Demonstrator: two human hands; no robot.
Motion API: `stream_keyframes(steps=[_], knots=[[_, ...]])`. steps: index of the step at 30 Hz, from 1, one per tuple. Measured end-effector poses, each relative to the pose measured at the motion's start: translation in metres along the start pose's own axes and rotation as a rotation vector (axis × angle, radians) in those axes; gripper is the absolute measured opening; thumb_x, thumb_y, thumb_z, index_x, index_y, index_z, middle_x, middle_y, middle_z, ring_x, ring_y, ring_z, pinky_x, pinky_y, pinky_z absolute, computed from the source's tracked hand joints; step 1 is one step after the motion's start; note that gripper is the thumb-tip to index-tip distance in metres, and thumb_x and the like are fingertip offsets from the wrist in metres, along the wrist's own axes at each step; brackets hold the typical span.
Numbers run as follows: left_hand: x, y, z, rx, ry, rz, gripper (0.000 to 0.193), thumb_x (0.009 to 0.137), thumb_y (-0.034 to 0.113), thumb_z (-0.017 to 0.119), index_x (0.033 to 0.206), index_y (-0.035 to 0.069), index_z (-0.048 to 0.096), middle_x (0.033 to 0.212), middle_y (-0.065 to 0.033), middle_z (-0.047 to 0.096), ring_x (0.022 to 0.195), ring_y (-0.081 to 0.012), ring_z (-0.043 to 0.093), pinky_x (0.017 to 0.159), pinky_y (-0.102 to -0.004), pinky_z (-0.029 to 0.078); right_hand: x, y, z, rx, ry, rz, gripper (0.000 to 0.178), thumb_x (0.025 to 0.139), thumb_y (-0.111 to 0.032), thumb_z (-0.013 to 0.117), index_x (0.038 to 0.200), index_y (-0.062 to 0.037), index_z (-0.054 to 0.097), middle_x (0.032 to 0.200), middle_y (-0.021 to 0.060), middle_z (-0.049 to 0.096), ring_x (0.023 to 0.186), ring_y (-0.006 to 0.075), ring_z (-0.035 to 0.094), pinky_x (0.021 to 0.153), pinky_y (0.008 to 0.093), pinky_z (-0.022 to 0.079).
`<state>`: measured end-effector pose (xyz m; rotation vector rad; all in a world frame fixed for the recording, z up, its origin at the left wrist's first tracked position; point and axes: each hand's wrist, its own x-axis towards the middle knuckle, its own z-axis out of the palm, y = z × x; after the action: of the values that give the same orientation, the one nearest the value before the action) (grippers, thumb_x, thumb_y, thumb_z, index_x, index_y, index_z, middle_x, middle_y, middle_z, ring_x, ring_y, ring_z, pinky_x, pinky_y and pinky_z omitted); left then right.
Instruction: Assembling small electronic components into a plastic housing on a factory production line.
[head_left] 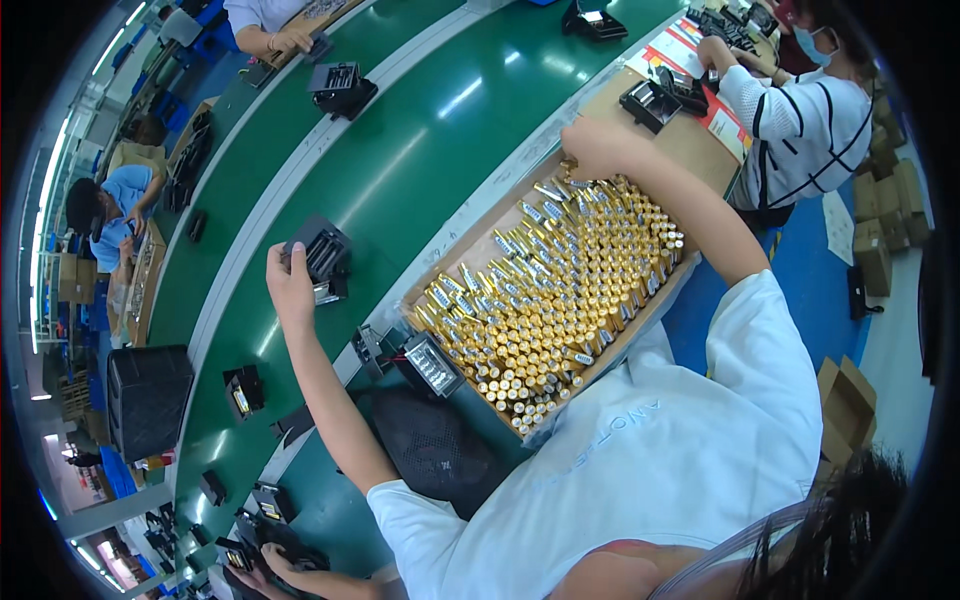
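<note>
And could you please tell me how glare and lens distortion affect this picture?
Head view: white glare streaks lie on the green conveyor belt; head view: fisheye distortion bows the belt's edges, with the corners black; head view: bright glints dot the gold batteries.

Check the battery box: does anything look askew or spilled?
Slightly. In the box, many gold batteries stand on end, tightly packed, but towards the side nearer the left hand several lean or lie with their sides showing, making the rows look uneven. No spill is visible.
</note>
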<state>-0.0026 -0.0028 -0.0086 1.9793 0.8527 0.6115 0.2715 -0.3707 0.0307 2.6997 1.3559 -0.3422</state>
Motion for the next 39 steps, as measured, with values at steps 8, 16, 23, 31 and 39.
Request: stream_keyframes(steps=[8, 16, 23, 31, 39], knots=[[0.001, -0.011, 0.023, -0.27, 0.059, -0.035, 0.029, 0.096, 0.019, 0.057, 0.112, -0.005, 0.057, 0.097, -0.0148, 0.066, 0.083, -0.02, 0.06, 0.079, -0.0314, 0.049, -0.002, -0.005, 0.01, 0.022, -0.061, 0.021, 0.026, 0.069, -0.017, 0.074, 0.081, 0.0061, 0.068, 0.078, 0.0219, 0.069, 0.07, 0.0395, 0.065, 0.063, 0.0444, 0.055], [-0.004, 0.004, 0.022, -0.188, 0.034, -0.063, 0.03, 0.094, 0.019, 0.059, 0.112, -0.005, 0.057, 0.097, -0.015, 0.066, 0.083, -0.0196, 0.062, 0.078, -0.0306, 0.05, 0.009, 0.007, 0.018, -0.123, -0.007, -0.073, 0.037, 0.068, -0.025, 0.081, 0.083, 0.0072, 0.069, 0.077, 0.021, 0.068, 0.064, 0.0409, 0.061, 0.067, 0.0458, 0.054], [-0.007, 0.01, 0.012, -0.164, 0.01, -0.1, 0.032, 0.093, 0.023, 0.061, 0.11, -0.004, 0.058, 0.092, -0.013, 0.065, 0.078, -0.0176, 0.061, 0.069, -0.0286, 0.05, 0.016, -0.004, -0.016, -0.009, -0.122, -0.142, 0.028, 0.069, -0.021, 0.079, 0.073, 0.0055, 0.069, 0.061, 0.0135, 0.062, 0.051, 0.0291, 0.054, 0.055, 0.0376, 0.048], [-0.005, 0.006, 0.007, -0.473, -0.175, -0.278, 0.029, 0.091, 0.009, 0.06, 0.115, -0.006, 0.055, 0.094, -0.0172, 0.063, 0.085, -0.0231, 0.063, 0.069, -0.033, 0.055, 0.041, -0.107, -0.066, 0.778, -0.018, -0.295, 0.027, 0.083, -0.023, 0.075, 0.065, -0.0037, 0.069, 0.049, -0.0016, 0.047, 0.039, 0.0065, 0.034, 0.04, 0.0233, 0.03], [-0.012, 0.002, 0.031, -0.854, -0.266, -0.184, 0.036, 0.091, -0.001, 0.054, 0.126, -0.006, 0.047, 0.106, -0.0209, 0.06, 0.093, -0.0266, 0.064, 0.076, -0.0352, 0.057, 0.108, -0.217, -0.057, 0.855, 0.07, -0.198, 0.03, 0.084, -0.025, 0.073, 0.068, 0.0004, 0.071, 0.047, 0.0023, 0.051, 0.036, 0.009, 0.037, 0.037, 0.0241, 0.03]])
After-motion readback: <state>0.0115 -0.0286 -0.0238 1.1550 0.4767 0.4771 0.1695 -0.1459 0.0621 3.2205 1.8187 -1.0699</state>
